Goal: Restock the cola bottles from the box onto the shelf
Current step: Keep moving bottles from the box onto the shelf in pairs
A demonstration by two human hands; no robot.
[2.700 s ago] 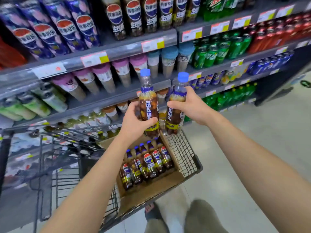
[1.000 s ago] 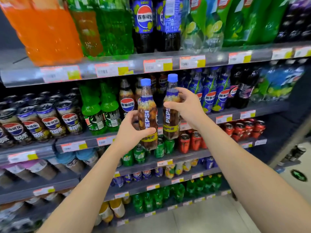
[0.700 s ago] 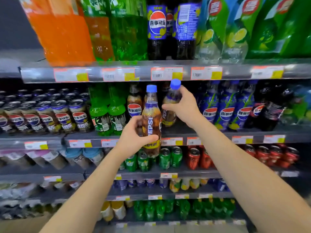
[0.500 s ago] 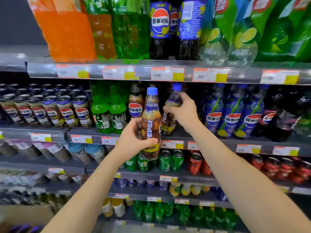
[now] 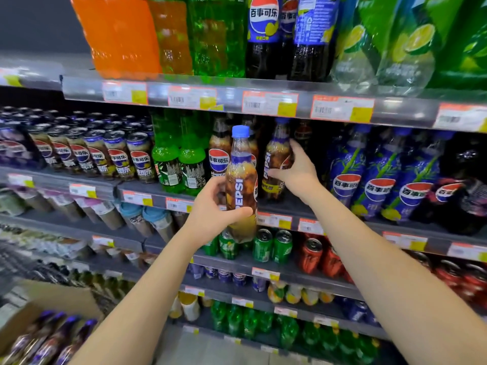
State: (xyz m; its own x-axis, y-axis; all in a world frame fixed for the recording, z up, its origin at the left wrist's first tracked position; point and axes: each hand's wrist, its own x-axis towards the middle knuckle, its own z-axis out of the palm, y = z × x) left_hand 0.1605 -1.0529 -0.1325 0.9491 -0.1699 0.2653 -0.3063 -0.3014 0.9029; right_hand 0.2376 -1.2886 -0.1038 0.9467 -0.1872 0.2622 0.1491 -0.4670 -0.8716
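Note:
My left hand (image 5: 210, 212) grips a blue-capped Pepsi cola bottle (image 5: 241, 180) upright in front of the shelf (image 5: 290, 206), level with its price rail. My right hand (image 5: 296, 172) holds a second cola bottle (image 5: 275, 164) that stands on the shelf board among other cola bottles (image 5: 218, 154), its fingers still curled round the middle. The cardboard box (image 5: 52, 299) sits at the lower left with several blue-capped cola bottles (image 5: 50, 338) lying in it.
Green soda bottles (image 5: 179, 164) stand left of the cola slot, blue-labelled bottles (image 5: 369, 180) to its right. Pepsi cans (image 5: 105, 154) fill the shelf's left end. Large bottles (image 5: 263, 35) stand on the shelf above; green cans (image 5: 271, 246) and red cans (image 5: 316, 254) sit below.
My right hand has carried its bottle forward and set it down on the shelf. The left hand's bottle stays in front of the shelf. The view has tilted down, so the box shows.

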